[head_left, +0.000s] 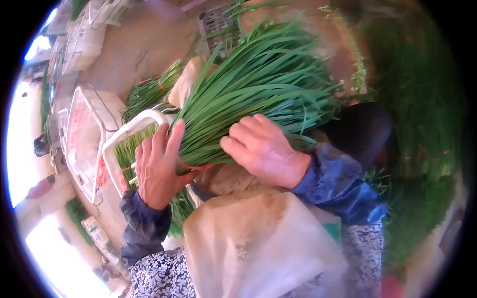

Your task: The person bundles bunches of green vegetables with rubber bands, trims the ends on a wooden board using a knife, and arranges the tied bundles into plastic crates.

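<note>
A large bunch of garlic chives (258, 82) lies across my lap, its long green leaves fanning out up and to the right. Around its lower end runs a red band (201, 167). My left hand (160, 169) rests against the stem end at the left, fingers stretched out and thumb spread near the band. On the near side of the leaves is my right hand (263, 149), its fingers curled closed against the bunch; the fingertips are hidden. Under my forearms is a pale, soiled apron or sheet (253, 238).
A white basket (110, 154) with more green stems stands beside my left hand. Another white basket (74, 144) is farther left. A second banded bunch (149, 94) lies behind. At the back is a grey crate (211, 30); greens (422, 149) are heaped at right.
</note>
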Action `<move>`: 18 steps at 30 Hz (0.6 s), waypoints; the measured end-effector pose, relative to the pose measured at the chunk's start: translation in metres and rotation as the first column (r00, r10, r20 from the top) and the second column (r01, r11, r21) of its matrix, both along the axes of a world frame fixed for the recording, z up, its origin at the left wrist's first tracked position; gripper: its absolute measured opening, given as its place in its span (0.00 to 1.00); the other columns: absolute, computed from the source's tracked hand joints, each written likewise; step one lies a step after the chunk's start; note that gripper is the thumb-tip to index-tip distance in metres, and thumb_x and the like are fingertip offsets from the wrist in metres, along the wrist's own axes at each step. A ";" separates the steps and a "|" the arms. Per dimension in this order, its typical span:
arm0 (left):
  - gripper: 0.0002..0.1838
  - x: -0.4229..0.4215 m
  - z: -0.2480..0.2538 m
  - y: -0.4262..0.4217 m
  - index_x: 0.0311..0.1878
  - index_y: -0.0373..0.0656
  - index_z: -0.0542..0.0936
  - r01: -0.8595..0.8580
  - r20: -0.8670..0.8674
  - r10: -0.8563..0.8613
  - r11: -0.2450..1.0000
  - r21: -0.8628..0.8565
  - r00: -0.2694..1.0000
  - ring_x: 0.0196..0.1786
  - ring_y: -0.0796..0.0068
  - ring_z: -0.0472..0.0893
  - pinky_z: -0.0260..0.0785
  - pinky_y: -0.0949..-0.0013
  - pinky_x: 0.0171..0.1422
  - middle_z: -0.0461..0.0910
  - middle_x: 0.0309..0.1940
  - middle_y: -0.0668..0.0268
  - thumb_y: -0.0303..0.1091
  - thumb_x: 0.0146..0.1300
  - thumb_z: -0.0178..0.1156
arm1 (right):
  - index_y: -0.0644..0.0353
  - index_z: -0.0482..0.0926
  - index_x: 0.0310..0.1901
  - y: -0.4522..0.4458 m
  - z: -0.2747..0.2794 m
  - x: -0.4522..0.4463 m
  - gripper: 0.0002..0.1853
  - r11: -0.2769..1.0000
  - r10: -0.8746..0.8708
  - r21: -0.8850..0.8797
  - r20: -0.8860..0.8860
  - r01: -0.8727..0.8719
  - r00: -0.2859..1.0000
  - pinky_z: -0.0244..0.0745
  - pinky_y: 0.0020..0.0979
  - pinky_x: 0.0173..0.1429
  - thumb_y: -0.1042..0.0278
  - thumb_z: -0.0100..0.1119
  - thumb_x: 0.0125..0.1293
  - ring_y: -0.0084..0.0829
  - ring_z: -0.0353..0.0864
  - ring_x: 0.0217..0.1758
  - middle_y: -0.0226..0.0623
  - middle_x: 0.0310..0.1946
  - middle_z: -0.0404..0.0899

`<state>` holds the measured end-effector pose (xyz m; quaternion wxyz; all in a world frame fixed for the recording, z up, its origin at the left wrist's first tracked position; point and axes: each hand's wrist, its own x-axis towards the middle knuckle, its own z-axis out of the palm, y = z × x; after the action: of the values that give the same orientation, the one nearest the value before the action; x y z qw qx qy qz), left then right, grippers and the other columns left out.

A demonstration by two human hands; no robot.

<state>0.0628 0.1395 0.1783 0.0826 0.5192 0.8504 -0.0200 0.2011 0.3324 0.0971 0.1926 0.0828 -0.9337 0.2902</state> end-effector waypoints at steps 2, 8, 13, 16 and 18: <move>0.59 -0.001 0.002 -0.004 0.73 0.42 0.64 -0.009 -0.019 0.009 1.000 -0.011 1.000 0.57 0.49 0.74 0.66 0.53 0.60 0.72 0.63 0.51 0.41 0.33 0.81 | 0.60 0.80 0.43 0.000 -0.003 0.005 0.17 0.997 0.014 -0.082 -0.008 -0.015 1.000 0.70 0.36 0.40 0.69 0.70 0.50 0.36 0.74 0.38 0.34 0.33 0.73; 0.60 0.004 -0.002 -0.009 0.73 0.37 0.65 0.028 -0.022 -0.030 0.997 -0.078 0.999 0.59 0.47 0.74 0.65 0.51 0.64 0.73 0.63 0.51 0.43 0.31 0.82 | 0.64 0.80 0.43 0.026 0.026 0.006 0.18 0.919 0.152 -0.377 0.077 -0.113 0.985 0.76 0.40 0.45 0.72 0.72 0.48 0.43 0.79 0.46 0.39 0.42 0.79; 0.55 -0.001 0.017 -0.004 0.72 0.45 0.66 0.075 0.082 -0.065 0.990 -0.120 0.994 0.64 0.44 0.71 0.62 0.48 0.69 0.66 0.69 0.49 0.34 0.33 0.79 | 0.66 0.79 0.42 0.033 0.020 -0.024 0.19 0.978 -0.164 -0.158 -0.171 0.138 0.971 0.75 0.45 0.55 0.74 0.72 0.46 0.51 0.78 0.51 0.45 0.47 0.77; 0.56 -0.012 0.002 -0.005 0.73 0.45 0.65 0.058 0.298 -0.049 0.998 -0.021 0.953 0.65 0.41 0.69 0.63 0.47 0.68 0.66 0.68 0.49 0.33 0.33 0.78 | 0.64 0.79 0.41 0.028 0.004 -0.024 0.17 0.985 -0.096 -0.154 -0.132 0.076 0.987 0.75 0.45 0.56 0.75 0.72 0.47 0.50 0.78 0.52 0.44 0.45 0.78; 0.56 -0.011 0.001 -0.005 0.73 0.47 0.66 0.092 0.283 -0.083 0.996 -0.017 0.956 0.62 0.42 0.72 0.65 0.48 0.65 0.67 0.67 0.49 0.31 0.32 0.78 | 0.64 0.80 0.42 0.029 -0.002 -0.022 0.15 0.963 -0.101 -0.256 -0.079 0.077 0.992 0.75 0.42 0.56 0.77 0.71 0.51 0.47 0.79 0.52 0.44 0.45 0.78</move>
<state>0.0520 0.1349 0.1792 0.2095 0.5526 0.8058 0.0379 0.1793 0.3612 0.0948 0.2569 0.0286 -0.8821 0.3938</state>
